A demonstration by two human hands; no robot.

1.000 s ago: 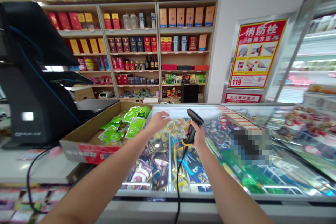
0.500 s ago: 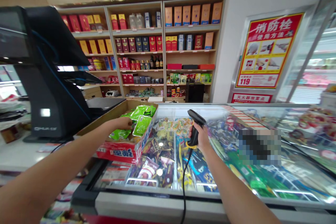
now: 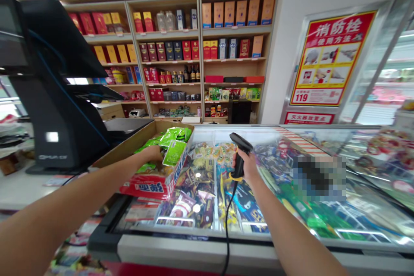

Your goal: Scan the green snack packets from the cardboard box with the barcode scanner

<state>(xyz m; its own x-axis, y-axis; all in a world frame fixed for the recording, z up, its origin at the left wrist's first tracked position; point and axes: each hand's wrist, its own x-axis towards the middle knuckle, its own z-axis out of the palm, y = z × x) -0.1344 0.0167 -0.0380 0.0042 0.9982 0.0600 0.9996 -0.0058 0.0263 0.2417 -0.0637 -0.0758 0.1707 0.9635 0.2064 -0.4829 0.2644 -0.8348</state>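
Right fingers (image 3: 235, 159) closed around black corded barcode scanner (image 3: 238, 166), held above glass-topped freezer (image 3: 200, 239). Left fingers (image 3: 158, 153) curled just beside green foil packets (image 3: 174, 153) in cardboard box (image 3: 123, 147); any grip on a packet cannot be told.

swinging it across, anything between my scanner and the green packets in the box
Only the low side wall of the cardboard box; above that, nothing visible blocks the barcode scanner from the green packets.
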